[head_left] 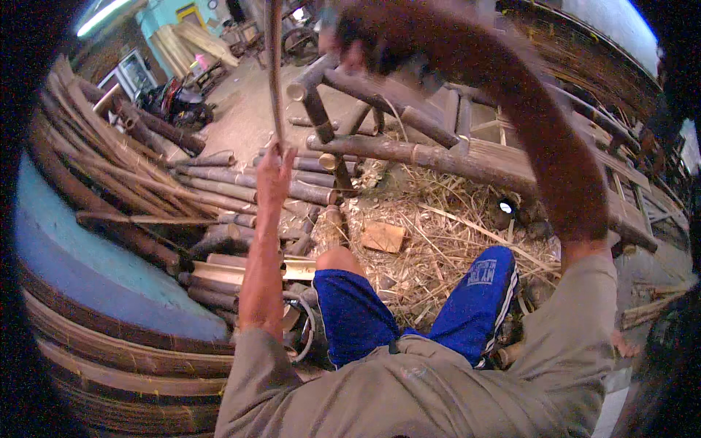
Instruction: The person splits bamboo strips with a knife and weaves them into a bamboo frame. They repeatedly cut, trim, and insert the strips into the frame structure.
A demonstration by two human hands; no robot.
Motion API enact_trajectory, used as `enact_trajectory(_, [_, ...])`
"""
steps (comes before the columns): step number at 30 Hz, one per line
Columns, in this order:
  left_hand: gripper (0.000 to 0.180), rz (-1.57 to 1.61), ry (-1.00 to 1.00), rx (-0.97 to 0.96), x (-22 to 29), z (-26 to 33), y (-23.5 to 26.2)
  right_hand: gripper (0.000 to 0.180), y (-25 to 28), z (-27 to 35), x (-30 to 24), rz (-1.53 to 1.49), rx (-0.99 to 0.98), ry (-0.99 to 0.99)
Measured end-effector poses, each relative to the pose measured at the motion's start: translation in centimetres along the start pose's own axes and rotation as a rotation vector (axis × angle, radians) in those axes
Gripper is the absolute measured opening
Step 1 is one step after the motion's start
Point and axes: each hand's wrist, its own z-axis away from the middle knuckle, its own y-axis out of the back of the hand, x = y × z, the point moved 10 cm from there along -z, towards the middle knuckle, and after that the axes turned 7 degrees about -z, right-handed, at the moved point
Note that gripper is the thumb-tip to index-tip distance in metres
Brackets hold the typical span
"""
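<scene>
In front of me on the left, my left hand (276, 162) is closed around the lower end of a long, narrow bamboo strip (273, 69). The strip stands nearly upright and runs out of the picture at the top. My right arm is raised and bends across the upper part of the view. Motion smears my right hand (354, 44), high up and to the right of the strip. A dark blurred shape shows by its fingers; whether the hand holds it I cannot tell. Below that hand stands a frame of round bamboo poles (409, 150).
Cut bamboo poles (219, 175) lie piled on the left, beside long split strips (95, 157). Shavings (431, 212) cover the floor ahead, around a flat wooden block (383, 237). A motorcycle (171, 102) stands farther back. More long bamboo pieces (131, 365) lie at lower left.
</scene>
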Motion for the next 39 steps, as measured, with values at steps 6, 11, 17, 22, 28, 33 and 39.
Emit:
enact_trajectory(6, [0.025, -0.090, -0.160, 0.076, 0.7, -1.3, -0.8, 0.034, 0.8, 0.7, 0.3, 0.018, 0.026, -0.036])
enact_trajectory(11, [0.024, 0.139, -0.302, 0.223, 13.1, -4.4, 1.5, 0.034, 4.1, 3.4, 1.7, 0.102, 0.064, -0.178])
enact_trajectory(17, [0.034, 0.085, 0.033, -0.220, 0.6, 1.2, -7.6, 0.034, 4.3, 3.5, 1.2, 0.086, 0.084, -0.177])
enact_trajectory(22, [0.023, 0.053, -0.194, 0.051, 6.0, -1.2, -2.7, 0.034, 5.1, 4.1, 2.2, 0.055, 0.098, -0.190])
enact_trajectory(28, [0.040, -0.008, -0.157, -0.318, -2.1, 2.0, -13.4, 0.035, 7.2, 4.9, 0.5, 0.128, 0.159, -0.206])
enact_trajectory(33, [0.030, 0.291, -0.351, 0.222, 9.3, -4.3, 0.0, 0.035, 5.9, 3.4, 2.1, -0.010, 0.186, -0.161])
enact_trajectory(39, [0.020, 0.165, -0.806, 0.450, 34.6, -7.4, 7.1, 0.045, 8.7, 5.2, 3.5, 0.098, 0.277, -0.230])
